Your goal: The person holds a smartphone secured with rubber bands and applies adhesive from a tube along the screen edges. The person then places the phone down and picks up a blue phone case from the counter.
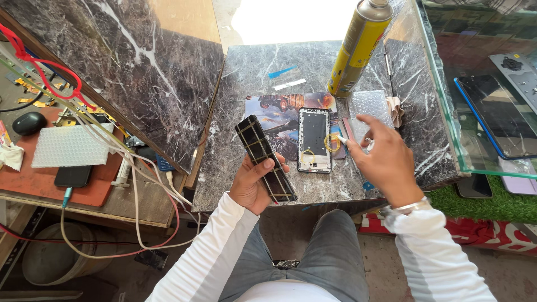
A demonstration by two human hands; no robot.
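Left hand (254,182) gripping black rectangular phone screen panel (265,158) above marble worktop (246,84); right hand (383,156) pinching small white swab (342,140) beside open phone frame (314,140). Tall yellow spray can (358,47) behind, label facing left.

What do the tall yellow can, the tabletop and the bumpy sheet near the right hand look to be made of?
Can: probably painted metal, smooth and glossy, with a silver shoulder. Tabletop: polished dark marble or an imitation, white veins. Sheet: clear plastic bubble wrap, judging by its rows of small bubbles.
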